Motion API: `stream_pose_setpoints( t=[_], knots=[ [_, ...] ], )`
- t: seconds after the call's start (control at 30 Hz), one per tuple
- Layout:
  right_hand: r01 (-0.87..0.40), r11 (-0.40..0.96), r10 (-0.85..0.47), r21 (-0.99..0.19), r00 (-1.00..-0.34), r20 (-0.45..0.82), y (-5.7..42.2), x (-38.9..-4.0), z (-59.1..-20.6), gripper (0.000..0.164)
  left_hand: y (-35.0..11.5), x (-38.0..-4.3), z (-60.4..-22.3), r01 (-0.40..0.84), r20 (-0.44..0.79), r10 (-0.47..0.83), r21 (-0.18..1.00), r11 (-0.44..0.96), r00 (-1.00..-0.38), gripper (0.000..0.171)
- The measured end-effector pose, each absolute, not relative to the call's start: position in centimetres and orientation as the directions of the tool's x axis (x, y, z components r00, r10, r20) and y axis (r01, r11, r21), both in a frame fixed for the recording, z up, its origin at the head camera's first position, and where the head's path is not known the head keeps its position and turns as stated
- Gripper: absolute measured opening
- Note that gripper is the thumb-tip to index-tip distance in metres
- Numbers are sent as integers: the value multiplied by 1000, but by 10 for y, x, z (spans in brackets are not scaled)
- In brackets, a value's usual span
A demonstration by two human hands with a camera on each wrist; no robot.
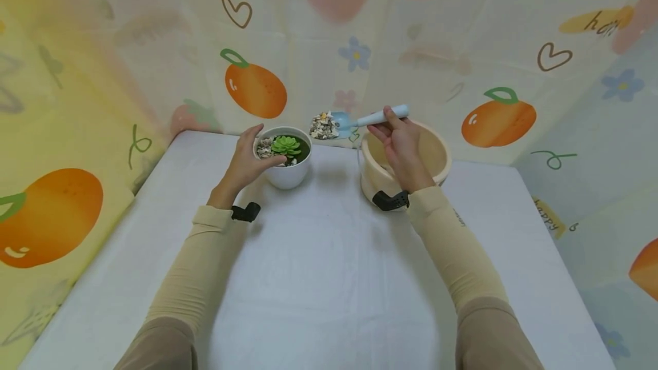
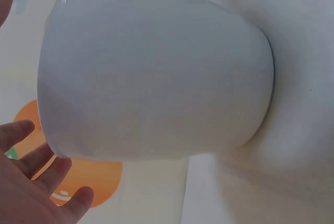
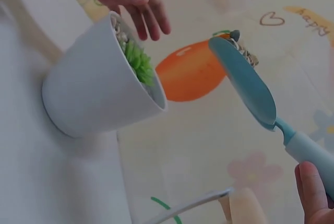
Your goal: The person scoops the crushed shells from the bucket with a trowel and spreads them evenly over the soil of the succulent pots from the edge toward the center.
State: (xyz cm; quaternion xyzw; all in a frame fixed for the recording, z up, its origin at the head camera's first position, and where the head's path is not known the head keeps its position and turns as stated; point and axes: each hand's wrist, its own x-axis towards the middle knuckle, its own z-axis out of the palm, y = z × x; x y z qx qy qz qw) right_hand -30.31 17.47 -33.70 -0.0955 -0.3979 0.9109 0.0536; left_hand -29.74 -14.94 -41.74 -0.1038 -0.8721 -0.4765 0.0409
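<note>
Head: my L hand (image 1: 245, 160) spread wide by rim of white pot (image 1: 288, 177) w/ green succulent (image 1: 285, 145), on table (image 1: 308, 278). My R hand (image 1: 402, 143) grips blue trowel (image 1: 367, 119), pebbles (image 1: 324, 126) on blade, btwn pot & beige bucket (image 1: 374, 179). Backdrop (image 1: 313, 33) reads "happy"; tiny print nr R sleeve (image 1: 452, 250) illegible.
L wrist: fingertips (image 2: 62, 165) at rim, can't tell if touching.
R wrist: trowel gripped, blade raised nr pot; "happy" again.

Patterned backdrop (image 1: 319, 61): printed word "happy" legible at top centre, repeated toward the right side.
</note>
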Motion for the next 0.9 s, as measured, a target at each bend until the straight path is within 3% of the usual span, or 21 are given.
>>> stream_pose_setpoints(
  t=[0.9],
  knots=[
    [-23, -609, 208, -793, -969, -131, 115, -305, -348, 7, -169, -303, -440, 122, 16, 203, 845, 521, -979, 114]
  ],
)
